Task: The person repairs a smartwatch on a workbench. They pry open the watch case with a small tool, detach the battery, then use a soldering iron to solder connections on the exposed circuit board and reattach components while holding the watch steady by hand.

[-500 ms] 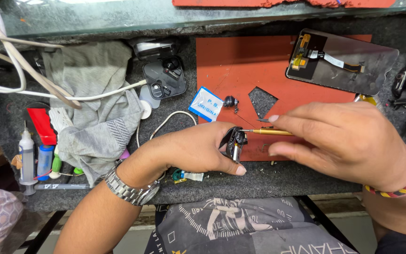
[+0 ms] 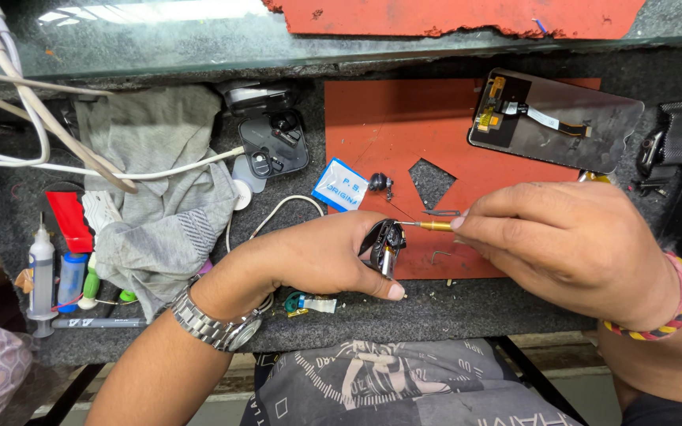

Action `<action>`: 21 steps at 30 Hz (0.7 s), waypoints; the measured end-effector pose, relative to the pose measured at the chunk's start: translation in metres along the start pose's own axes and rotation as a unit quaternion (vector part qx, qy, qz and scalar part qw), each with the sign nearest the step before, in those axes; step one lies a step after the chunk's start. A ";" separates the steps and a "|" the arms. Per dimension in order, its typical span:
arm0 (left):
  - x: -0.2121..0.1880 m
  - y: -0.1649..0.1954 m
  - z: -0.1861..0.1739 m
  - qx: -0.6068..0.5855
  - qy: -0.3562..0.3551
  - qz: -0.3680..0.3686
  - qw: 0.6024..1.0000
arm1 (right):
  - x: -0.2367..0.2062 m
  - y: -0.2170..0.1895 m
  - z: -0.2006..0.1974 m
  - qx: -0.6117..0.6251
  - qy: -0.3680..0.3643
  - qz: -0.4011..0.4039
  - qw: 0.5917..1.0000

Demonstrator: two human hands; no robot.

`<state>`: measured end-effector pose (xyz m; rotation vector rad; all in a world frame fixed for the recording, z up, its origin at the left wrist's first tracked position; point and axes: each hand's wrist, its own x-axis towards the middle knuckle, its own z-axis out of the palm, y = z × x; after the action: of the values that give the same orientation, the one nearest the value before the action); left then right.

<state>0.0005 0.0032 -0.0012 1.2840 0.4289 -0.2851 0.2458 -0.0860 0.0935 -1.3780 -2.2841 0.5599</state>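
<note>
The worktop (image 2: 451, 312) is covered in rough, dark grey felt-like fabric, with a matt red mat (image 2: 380, 134) on it, scuffed and cut. The tool (image 2: 428, 226) has a shiny brass-coloured metal tip, touching the small part (image 2: 384, 241) of glossy black plastic and bright metal. The watch (image 2: 215, 323) is polished steel, the cloth (image 2: 159, 181) soft, crumpled grey fabric, the screen (image 2: 562, 118) smooth dark glass, the cable (image 2: 41, 134) smooth white plastic
</note>
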 end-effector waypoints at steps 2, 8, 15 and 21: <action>-0.001 0.002 -0.001 -0.041 -0.001 0.028 0.999 | 0.001 0.001 -0.001 -0.003 -0.001 0.004 1.000; -0.011 0.012 -0.011 -0.009 0.053 0.019 0.998 | 0.004 -0.001 -0.003 -0.064 0.011 0.033 0.997; -0.022 0.021 -0.018 -0.168 0.093 -0.043 0.980 | 0.006 0.001 0.000 -0.056 -0.014 0.062 0.996; -0.025 0.022 -0.019 -0.198 0.072 -0.047 0.976 | 0.005 0.001 0.000 -0.053 -0.031 0.043 0.997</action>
<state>-0.0146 0.0269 0.0249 0.8978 0.6367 -0.1738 0.2446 -0.0811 0.0932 -1.5355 -2.3431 0.5226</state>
